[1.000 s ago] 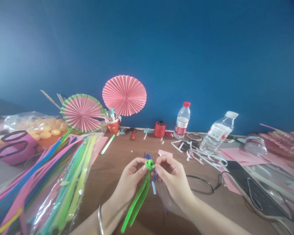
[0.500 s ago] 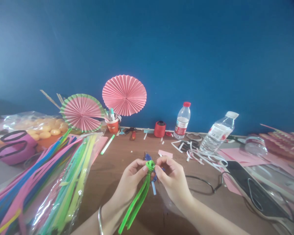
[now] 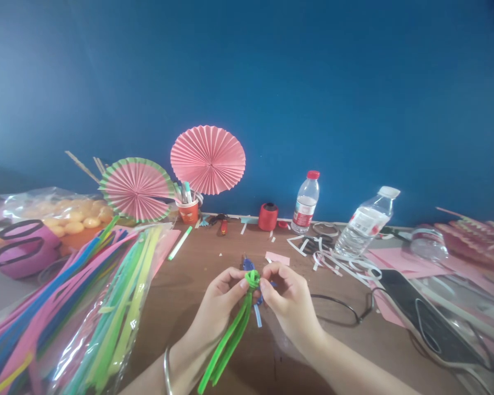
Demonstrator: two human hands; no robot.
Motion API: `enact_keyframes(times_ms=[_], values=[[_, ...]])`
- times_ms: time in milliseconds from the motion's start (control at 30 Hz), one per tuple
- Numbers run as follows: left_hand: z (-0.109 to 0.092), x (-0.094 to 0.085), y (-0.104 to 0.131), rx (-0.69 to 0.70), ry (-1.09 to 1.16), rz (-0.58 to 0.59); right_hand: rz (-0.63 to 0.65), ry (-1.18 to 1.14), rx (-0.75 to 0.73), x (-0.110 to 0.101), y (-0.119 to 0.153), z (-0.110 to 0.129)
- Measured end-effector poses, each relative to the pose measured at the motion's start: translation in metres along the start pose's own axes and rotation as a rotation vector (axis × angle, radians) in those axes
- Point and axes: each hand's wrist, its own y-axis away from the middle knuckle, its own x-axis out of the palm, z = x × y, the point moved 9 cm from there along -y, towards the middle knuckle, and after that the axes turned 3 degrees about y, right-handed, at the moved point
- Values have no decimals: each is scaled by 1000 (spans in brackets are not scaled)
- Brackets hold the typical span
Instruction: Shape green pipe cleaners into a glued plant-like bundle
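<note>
Between my two hands is a bunch of bright green pipe cleaners [image 3: 234,337], looped into a small knot at the top with long ends hanging down to the left. My left hand [image 3: 222,299] pinches the knot's left side with thumb and forefinger, and a silver bangle [image 3: 167,370] circles that wrist. From the right, my right hand [image 3: 286,296] pinches at the same knot, its fingers closed. Behind the knot a blue object [image 3: 248,264] lies on the brown table [image 3: 177,307], partly covered by the hands, so its kind is unclear.
Bagged coloured pipe cleaners [image 3: 119,307] spread along the left. Pink paper fans [image 3: 208,159] and a red pen cup [image 3: 188,211] stand at the back. A red spool [image 3: 268,217], water bottles [image 3: 306,203], white strips [image 3: 327,260] and a phone [image 3: 420,312] with a cable lie toward the right.
Almost nothing differs. Both hands keep their pinch on the green knot, and the whole view has shifted very slightly.
</note>
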Motion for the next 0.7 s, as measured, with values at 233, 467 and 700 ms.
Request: enact_keyframes(times_ms=[233, 467, 700], values=[[0, 3, 1, -30, 14, 11, -52, 109, -44, -3, 0, 3], [-2, -1, 0, -6, -58, -8, -58, 134, -75, -2, 1, 3], [-5, -1, 1, 7, -67, -63, -62, 146, -88, -2, 2, 5]])
